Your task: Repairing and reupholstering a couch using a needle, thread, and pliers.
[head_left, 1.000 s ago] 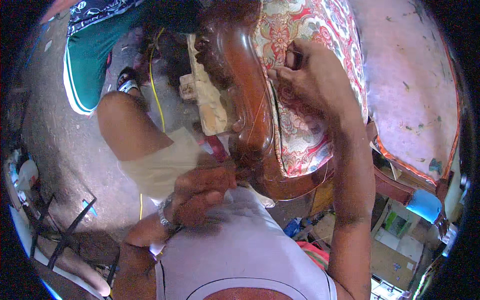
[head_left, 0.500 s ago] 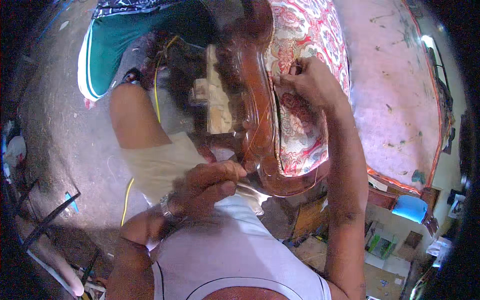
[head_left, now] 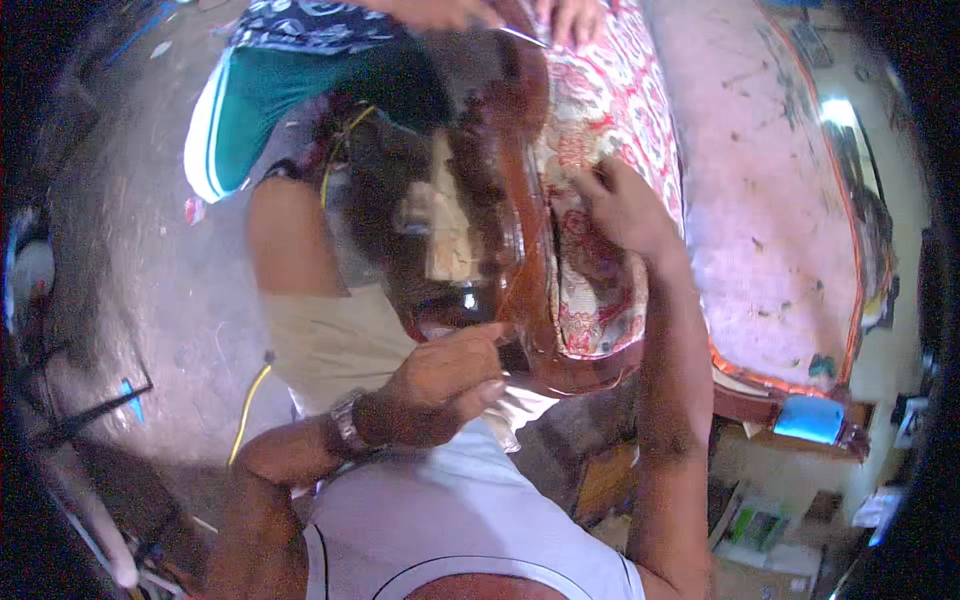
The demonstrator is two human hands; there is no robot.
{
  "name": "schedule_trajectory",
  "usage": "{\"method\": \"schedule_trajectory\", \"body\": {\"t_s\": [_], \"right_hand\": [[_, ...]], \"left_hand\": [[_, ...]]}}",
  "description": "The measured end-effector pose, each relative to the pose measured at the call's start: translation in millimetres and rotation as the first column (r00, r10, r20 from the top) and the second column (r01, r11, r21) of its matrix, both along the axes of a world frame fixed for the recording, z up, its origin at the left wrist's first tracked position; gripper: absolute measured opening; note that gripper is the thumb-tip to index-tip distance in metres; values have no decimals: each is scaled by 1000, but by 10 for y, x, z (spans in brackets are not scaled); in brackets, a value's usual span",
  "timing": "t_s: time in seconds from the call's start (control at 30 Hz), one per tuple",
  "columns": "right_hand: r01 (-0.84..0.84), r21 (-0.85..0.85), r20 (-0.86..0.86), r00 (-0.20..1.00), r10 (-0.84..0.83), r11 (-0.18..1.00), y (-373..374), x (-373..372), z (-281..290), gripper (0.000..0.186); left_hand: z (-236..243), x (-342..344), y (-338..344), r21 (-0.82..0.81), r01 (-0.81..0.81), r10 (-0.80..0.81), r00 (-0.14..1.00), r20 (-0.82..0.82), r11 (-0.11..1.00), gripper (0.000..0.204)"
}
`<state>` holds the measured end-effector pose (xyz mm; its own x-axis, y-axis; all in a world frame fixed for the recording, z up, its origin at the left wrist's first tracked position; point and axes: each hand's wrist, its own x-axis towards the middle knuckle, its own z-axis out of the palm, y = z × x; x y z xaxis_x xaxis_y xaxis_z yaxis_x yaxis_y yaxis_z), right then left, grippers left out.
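A carved, polished wooden frame [head_left: 530,260] runs along floral red-and-cream upholstery [head_left: 600,310], with a dark slit along their join. My left hand [head_left: 450,385], a watch on its wrist, is pinched on a fine thread beside the frame's lower part. The thread runs up toward the fabric edge. My right hand [head_left: 625,210] is on the upholstery near that edge, fingers curled and blurred; what they hold is hidden. At the top, a co-worker's hand [head_left: 470,15] holds a thin metal tool, and their other hand [head_left: 570,18] rests on the fabric.
A pale padded panel with orange edging [head_left: 760,240] lies to the right. A yellow cable [head_left: 247,415] crosses the floor. A black metal frame [head_left: 90,410] is at left. A pale block [head_left: 450,250] sits beside the wood. A blue cloth [head_left: 808,420] is at right.
The co-worker's hands have come into view at the top. My left hand has shifted slightly right. My right hand appears lower in the picture as the view has shifted.
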<state>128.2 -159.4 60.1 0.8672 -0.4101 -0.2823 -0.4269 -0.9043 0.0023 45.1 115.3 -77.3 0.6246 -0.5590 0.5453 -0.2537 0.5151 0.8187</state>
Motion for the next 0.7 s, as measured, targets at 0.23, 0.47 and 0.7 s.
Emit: {"method": "schedule_trajectory", "body": {"t_s": [0.23,0.47,0.7], "right_hand": [[-13,98,97,995,4,995,-213,-474,613,26],[-8,409,155,986,-60,912,252,-565,898,27],[-264,582,116,963,243,769,-58,-123,482,26]], "left_hand": [[559,-109,-222,-15,-103,100,917,385,995,14],[581,-245,-524,212,-117,-26,821,570,970,19],[514,-226,-678,179,-62,-34,871,489,982,21]]}}
